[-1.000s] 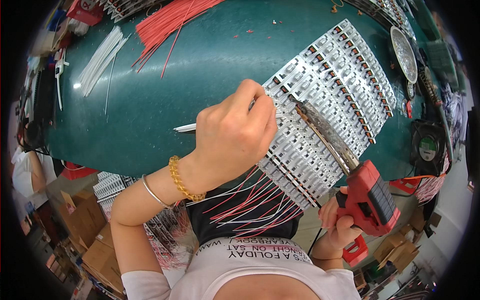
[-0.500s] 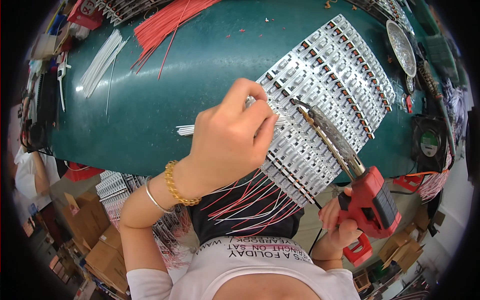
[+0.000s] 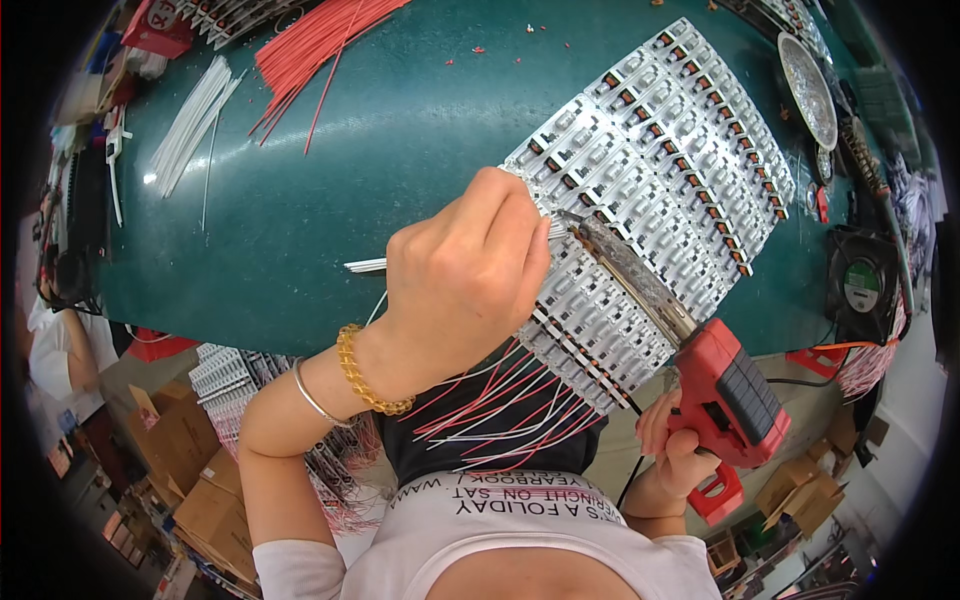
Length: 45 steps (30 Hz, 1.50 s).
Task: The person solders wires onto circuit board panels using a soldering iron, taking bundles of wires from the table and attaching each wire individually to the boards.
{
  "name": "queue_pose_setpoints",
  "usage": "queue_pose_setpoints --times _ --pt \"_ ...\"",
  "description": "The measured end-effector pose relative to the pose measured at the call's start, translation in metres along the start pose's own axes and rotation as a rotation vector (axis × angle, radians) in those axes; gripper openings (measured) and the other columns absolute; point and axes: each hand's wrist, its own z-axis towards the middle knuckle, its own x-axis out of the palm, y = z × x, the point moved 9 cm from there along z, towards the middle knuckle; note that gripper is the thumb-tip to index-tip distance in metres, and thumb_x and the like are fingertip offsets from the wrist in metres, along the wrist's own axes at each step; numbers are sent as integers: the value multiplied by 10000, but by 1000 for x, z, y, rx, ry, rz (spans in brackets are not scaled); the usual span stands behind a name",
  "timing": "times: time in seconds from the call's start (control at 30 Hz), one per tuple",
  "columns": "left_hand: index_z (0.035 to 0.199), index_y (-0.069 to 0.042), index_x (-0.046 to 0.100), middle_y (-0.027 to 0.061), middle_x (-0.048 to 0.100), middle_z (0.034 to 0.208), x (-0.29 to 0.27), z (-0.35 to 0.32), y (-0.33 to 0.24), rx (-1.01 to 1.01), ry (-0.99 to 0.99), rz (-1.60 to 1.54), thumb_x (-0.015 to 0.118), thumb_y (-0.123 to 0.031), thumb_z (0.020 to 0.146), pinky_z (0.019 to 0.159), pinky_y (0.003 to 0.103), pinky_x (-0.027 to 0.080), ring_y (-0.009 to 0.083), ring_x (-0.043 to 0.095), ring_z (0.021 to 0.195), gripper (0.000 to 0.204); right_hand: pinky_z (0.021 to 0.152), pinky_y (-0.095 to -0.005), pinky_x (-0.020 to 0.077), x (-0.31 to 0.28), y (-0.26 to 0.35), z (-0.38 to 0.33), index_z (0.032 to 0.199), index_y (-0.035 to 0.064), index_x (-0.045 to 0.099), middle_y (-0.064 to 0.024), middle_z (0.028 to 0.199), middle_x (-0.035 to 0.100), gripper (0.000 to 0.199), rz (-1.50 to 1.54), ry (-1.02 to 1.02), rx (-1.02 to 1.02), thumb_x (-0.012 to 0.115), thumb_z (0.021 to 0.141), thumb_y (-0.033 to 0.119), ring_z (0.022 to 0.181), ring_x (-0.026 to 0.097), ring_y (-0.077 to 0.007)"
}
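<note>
Head view, the only 1: left hand point(image 3: 465, 285) sits fisted w/ fingers curled down over the near-left edge of a big panel of small white circuit strips point(image 3: 660, 190), which lies tilted on the green table point(image 3: 330, 190), its near edge hanging past the table's front. The fingertips pinch sth thin at the panel edge; a pale wire end point(image 3: 365, 265) pokes out left of the hand (can't tell if it's held or just lying under). Gold bead bracelet point(image 3: 365, 375) and a thin silver bangle point(image 3: 312, 397) on that wrist. Right hand point(image 3: 675, 450) is closed round the grip of a red soldering gun point(image 3: 735, 390), low right, off the table's front; its long metal barrel point(image 3: 630, 275) runs up-left across the strips, tip just beside the left hand's fingertips. Red and white wire leads point(image 3: 500, 410) trail from the panel's near edge down over the person's dark top. Elsewhere on the table: a bundle of red wires point(image 3: 310, 50) far left-centre, white wires point(image 3: 190, 125) near the left edge, a round metal dish point(image 3: 805, 75) far right. Small black fan point(image 3: 862, 285) at right off the table edge; cardboard boxes point(image 3: 190, 440) on the floor, lower left.
</note>
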Motion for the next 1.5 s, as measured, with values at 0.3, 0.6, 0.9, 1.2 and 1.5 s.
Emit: queue_pose_setpoints --times 0.3,0.6,0.9,1.2,1.5 --pt "730 -3 526 66 494 760 0 0 -3 35 19 12 633 -46 727 446 292 428 189 561 547 115 412 -234 374 -11 -1 -9 1168 -90 419 24 483 423 705 -105 -6 -120 586 819 500 380 422 -91" --pt "755 -29 588 67 561 818 -10 1 -2 -51 -8 -76 667 13 711 439 277 413 177 554 528 99 409 -230 369 10 13 0 1197 -93 407 31 463 406 751 91 -17 -52 571 812 531 370 412 -89" --pt "711 -30 544 57 517 805 -1 -9 -7 -58 -37 -76 653 -58 727 426 285 414 181 517 470 113 385 -233 371 3 19 -1 1176 -98 413 18 461 410 749 94 -23 -67 580 804 531 362 407 -94" --pt "729 -20 540 54 505 782 4 -9 -10 -25 -1 27 643 -72 729 418 281 412 185 515 464 116 399 -232 381 -1 7 -5 1115 -101 433 -1 487 428 703 41 -18 5 600 804 508 376 427 -100" --pt "724 -15 536 56 489 758 4 -9 -13 -3 -28 53 648 -76 729 412 278 404 178 517 467 128 384 -224 373 -8 11 -7 1145 -94 430 20 465 418 710 6 -47 -102 588 811 512 359 412 -90"
